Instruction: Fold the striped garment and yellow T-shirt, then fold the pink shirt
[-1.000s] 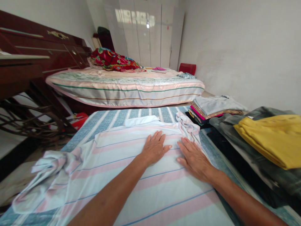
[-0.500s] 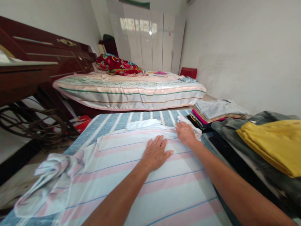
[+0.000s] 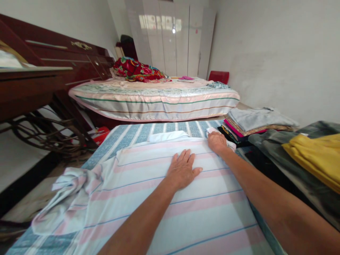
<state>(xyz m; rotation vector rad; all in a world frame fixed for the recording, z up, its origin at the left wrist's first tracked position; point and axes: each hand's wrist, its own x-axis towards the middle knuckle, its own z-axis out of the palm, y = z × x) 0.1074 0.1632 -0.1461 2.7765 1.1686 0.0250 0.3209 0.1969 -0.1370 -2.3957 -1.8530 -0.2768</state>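
A white shirt (image 3: 148, 179) with pink bands and thin blue lines lies spread on a blue-and-white striped cloth (image 3: 127, 132). Its collar (image 3: 168, 136) points to the far side. On the left the sleeve (image 3: 70, 191) lies bunched and twisted. My left hand (image 3: 183, 170) rests flat on the upper middle of the shirt, fingers stretched and thumb apart. Near the shirt's far right corner, my right hand (image 3: 217, 142) has its fingers curled down on the shirt fabric; the right sleeve (image 3: 231, 145) shows crumpled around it.
At the right lie folded clothes (image 3: 257, 122), dark garments (image 3: 273, 152) and a yellow garment (image 3: 316, 156). Beyond stands a bed (image 3: 159, 102) with a red floral quilt (image 3: 140, 69). A wooden table with an iron wheel (image 3: 47, 132) stands at the left.
The view has shifted slightly, so everything sits further right. My left hand stays flat on the shirt. My right hand remains at the far right corner, its fingers a little more curled.
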